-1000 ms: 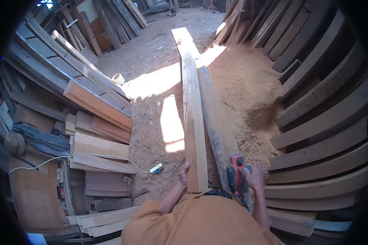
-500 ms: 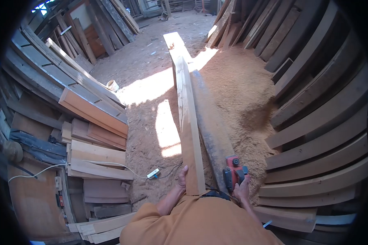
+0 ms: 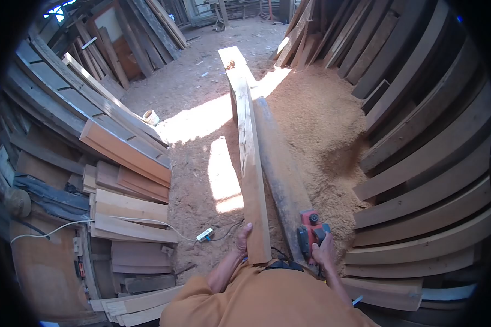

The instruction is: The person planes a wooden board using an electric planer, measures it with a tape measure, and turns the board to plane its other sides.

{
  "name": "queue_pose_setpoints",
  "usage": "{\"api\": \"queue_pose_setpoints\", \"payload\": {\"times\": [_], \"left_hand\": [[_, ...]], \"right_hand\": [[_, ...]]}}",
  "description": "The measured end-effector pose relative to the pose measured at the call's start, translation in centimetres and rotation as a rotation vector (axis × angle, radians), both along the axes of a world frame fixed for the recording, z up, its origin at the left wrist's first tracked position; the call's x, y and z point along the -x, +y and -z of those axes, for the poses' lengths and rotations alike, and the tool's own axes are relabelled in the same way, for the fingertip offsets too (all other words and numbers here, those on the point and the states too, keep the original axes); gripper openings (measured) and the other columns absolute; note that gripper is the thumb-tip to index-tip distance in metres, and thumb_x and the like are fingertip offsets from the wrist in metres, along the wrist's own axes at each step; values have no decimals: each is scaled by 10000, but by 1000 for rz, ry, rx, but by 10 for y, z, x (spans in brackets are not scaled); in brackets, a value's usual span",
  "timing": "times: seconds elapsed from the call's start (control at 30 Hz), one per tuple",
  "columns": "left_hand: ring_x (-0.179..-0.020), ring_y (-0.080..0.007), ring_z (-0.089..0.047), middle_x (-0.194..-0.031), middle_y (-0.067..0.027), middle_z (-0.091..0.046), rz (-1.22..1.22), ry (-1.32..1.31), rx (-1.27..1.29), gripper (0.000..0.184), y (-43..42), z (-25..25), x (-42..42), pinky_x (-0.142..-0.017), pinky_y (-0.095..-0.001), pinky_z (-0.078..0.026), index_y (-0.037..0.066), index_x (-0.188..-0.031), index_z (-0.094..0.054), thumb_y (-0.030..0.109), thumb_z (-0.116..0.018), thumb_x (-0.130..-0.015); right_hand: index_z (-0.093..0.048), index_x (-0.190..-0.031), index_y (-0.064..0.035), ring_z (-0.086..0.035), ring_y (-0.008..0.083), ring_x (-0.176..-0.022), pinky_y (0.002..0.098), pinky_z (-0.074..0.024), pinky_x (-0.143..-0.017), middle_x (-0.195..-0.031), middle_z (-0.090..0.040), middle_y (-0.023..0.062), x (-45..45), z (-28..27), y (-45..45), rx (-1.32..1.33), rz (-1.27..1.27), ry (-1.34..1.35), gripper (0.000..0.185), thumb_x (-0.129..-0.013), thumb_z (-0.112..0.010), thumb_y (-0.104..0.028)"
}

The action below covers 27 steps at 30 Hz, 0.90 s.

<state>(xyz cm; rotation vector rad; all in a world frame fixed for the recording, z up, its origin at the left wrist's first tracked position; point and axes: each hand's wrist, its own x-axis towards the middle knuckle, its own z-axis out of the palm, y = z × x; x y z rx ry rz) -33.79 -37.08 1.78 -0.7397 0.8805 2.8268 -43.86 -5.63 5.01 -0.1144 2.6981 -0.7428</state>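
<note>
A long pale wooden beam (image 3: 252,180) runs forward from my waist. Against the left side of its near end, my left hand (image 3: 243,240) is closed, gripping the edge. To the right of the beam lies a dusty grey-brown plank (image 3: 281,158), lower down. On that plank's near end sits a red and black electric planer (image 3: 311,228). My right hand (image 3: 323,249) is wrapped around the planer's rear handle. Part of the beam's near end is close to my shirt, and a dark cord shows beside it.
Heaps of sawdust (image 3: 316,114) cover the ground on the right. Boards (image 3: 420,196) lean in a row along the right side. Stacked planks (image 3: 131,212) lie at left. A white power strip (image 3: 205,235) with a cable rests on the floor. A small pot (image 3: 150,117) stands farther off.
The beam's near end has shifted slightly left and toward me. My left hand has stayed on it. The planer remains in my right hand at nearly the same place.
</note>
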Motion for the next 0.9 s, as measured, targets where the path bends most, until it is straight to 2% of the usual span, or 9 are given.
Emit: {"api": "queue_pose_setpoints", "payload": {"times": [0.07, 0.17, 0.3, 0.4, 0.53, 0.63, 0.73, 0.83, 0.9], "left_hand": [[-1039, -262, -686, -1166, -146, -668, 68, -28, 43, 692, -7, 9, -5, -905, -445, -587, 46, -1374, -531, 548, -622, -907], [-1000, -252, -684, -1141, -142, -655, 106, -71, 187, 717, -6, -6, -1, -881, -437, -587, 48, -1364, -530, 593, -610, -905], [-985, -241, -652, -1112, -132, -626, 116, -74, 169, 717, 13, -49, 14, -851, -425, -568, 64, -1325, -522, 598, -646, -862], [-1022, -257, -655, -1102, -133, -621, 101, -11, 159, 727, 39, -86, 22, -885, -432, -558, 71, -1335, -520, 651, -579, -902], [-1110, -267, -648, -1223, -150, -632, 55, 188, 137, 734, 41, -120, 29, -937, -432, -551, 58, -1368, -508, 644, -598, -937], [-1188, -278, -630, -1321, -155, -625, 56, 357, 200, 721, 37, -146, 50, -976, -454, -548, 47, -1392, -508, 601, -622, -945], [-1241, -279, -611, -1364, -147, -619, 68, 577, 154, 705, 33, -219, 67, -1008, -470, -541, 35, -1407, -513, 549, -642, -941], [-1263, -275, -601, -1358, -140, -624, 38, 733, 160, 699, 31, -278, 82, -1040, -467, -525, 24, -1410, -516, 523, -648, -939], [-1267, -272, -599, -1371, -140, -616, 38, 642, 45, 712, 16, -277, 100, -1058, -457, -513, 14, -1413, -511, 513, -668, -930]], "right_hand": [[-385, -1464, 24, -494, 461, -1303, 486, -411, -1098, -1327, -543, 295, 10, -40, -19, 48, -84, 113, 716, -861, -678, -229], [-382, -1487, 2, -551, 428, -1258, 484, -426, -1088, -1381, -520, 294, 28, -75, -42, 137, -246, -36, 754, -873, -707, -292], [-351, -1539, -17, -542, 260, -1301, 382, -425, -1096, -1419, -533, 201, 15, -71, -78, 629, -215, -513, 692, -1006, -587, -390], [-254, -1593, -2, -398, 240, -1440, 365, -374, -1140, -1526, -441, 180, -18, -42, -92, 1197, -147, -903, 747, -1026, -556, -384], [-199, -1600, 42, -341, 249, -1461, 343, -273, -1199, -1586, -365, 180, -5, -154, -73, 1064, -381, -669, 826, -1025, -537, -444], [-159, -1607, 49, -340, 244, -1463, 352, -267, -1202, -1615, -318, 205, 12, -197, -65, 1270, -561, -519, 874, -1010, -569, -441], [-151, -1610, 47, -396, 239, -1434, 362, -305, -1183, -1608, -336, 231, 16, -264, -72, 1377, -718, -217, 912, -990, -623, -427], [-236, -1592, 47, -480, 228, -1373, 364, -364, -1146, -1549, -432, 232, 20, -301, -88, 1374, -552, -217, 839, -995, -650, -372], [-297, -1571, 48, -525, 216, -1326, 350, -396, -1119, -1497, -501, 212, 21, -322, -99, 1366, -469, -146, 750, -1007, -643, -306]]}}
